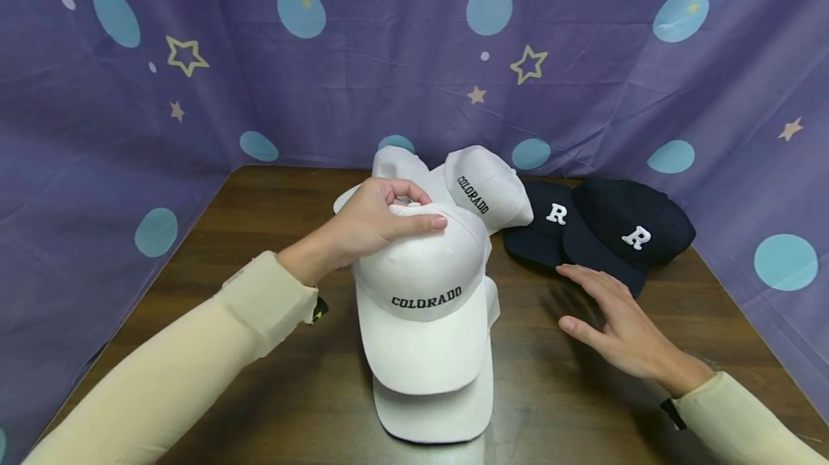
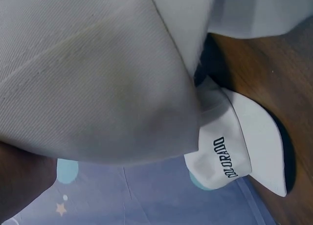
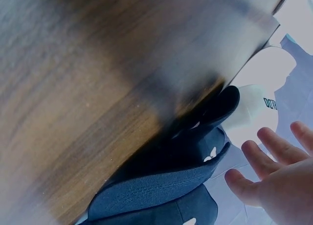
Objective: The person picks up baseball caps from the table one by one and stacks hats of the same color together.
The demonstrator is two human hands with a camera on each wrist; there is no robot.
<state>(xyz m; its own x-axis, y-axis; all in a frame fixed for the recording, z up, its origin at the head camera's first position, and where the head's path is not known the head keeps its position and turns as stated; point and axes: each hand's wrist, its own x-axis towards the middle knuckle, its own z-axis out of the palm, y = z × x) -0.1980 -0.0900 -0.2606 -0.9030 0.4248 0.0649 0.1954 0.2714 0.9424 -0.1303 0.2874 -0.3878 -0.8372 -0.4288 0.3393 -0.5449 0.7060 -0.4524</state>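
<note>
I read the step in hand as handling the white held cap [image 1: 424, 271] over the lower white cap [image 1: 440, 418], though from my feed I cannot tell whether it is being set down or lifted off. Either way, I would ask for a light pinch high on the crown so the cloth doesn't crumple, and a straight vertical path so the lower cap isn't dragged. My left hand [image 1: 382, 224] grips the held cap near its crown's top, thumb on the front and fingers behind. I would have my right hand [image 1: 624, 335], which is relaxed and holds nothing off to the right of the lower cap, steady the brim if the held cap swings.

The held cap overlaps the lower cap in my head view; whether their crowns touch is hidden. Its brim points toward the wearer, the same way as the lower cap's brim, and its long axis, crown to brim tip, runs far to near, almost in line with that one. The COLORADO lettering reads upright, rising slightly to the right. Beyond the lower cap lie two rear white caps [image 1: 482, 181]; beyond it and rightward, two dark caps [image 1: 631, 224] rest on the tabletop [image 1: 278, 400]
</note>
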